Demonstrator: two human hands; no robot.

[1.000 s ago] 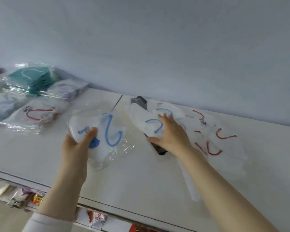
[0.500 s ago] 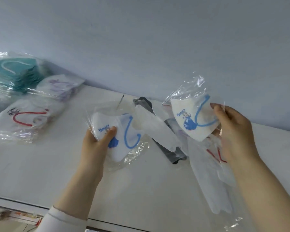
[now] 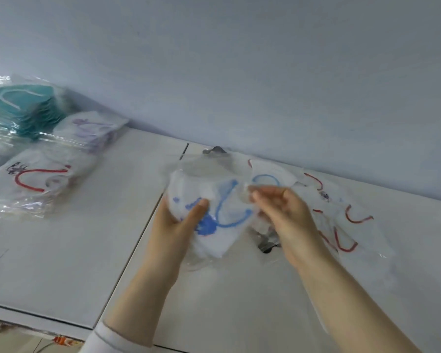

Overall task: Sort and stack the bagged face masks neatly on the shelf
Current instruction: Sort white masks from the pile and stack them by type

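Observation:
My left hand [image 3: 180, 221] grips bagged white masks with blue ear loops [image 3: 223, 212] above the white shelf [image 3: 74, 250], thumb on top. My right hand [image 3: 281, 212] pinches the right edge of the same blue-loop bags; the picture is blurred there. Loose bagged masks with red loops [image 3: 341, 225] lie to the right of my hands. A black mask [image 3: 266, 242] lies partly hidden under them.
Sorted piles sit at the left: teal masks [image 3: 18, 108], purple-print masks [image 3: 89, 131] and red-loop masks [image 3: 36, 179]. The pale wall [image 3: 239, 72] runs along the back. The shelf's front edge lies at the lower left, with packets below it.
My right hand picked up a blue-loop bagged mask from the loose heap and brought it left onto the one in my left hand; both hands now meet on the same bags.

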